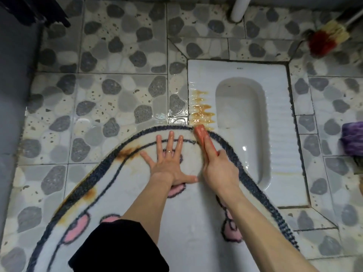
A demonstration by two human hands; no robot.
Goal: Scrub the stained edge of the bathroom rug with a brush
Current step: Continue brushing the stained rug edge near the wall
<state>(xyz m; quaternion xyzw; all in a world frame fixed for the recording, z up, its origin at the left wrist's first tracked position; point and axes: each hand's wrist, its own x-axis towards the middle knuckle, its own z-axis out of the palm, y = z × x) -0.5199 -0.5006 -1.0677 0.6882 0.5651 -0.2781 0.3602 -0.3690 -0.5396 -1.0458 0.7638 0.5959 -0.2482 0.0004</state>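
Observation:
A white oval rug (pixel 188 222) with a dark blue border and pink shapes lies on the tiled floor, its far right edge over the squat toilet. Brown stains (pixel 125 153) mark the border at the left. My left hand (pixel 169 163) presses flat on the rug with fingers spread, a ring on one finger. My right hand (pixel 218 169) grips a red brush (pixel 202 136), index finger laid along its back. The brush head sits on the rug's far border. Brown liquid (pixel 202 108) has spread on the toilet's ribbed footrest just beyond the brush.
A white squat toilet (pixel 275 122) is set in the pebble-pattern tiled floor (pixel 98 95) on the right. A red and cream mop head (pixel 328 38) lies at the far right corner. A white pipe (pixel 238 8) stands at the back. A purple object (pixel 353 138) sits at the right edge.

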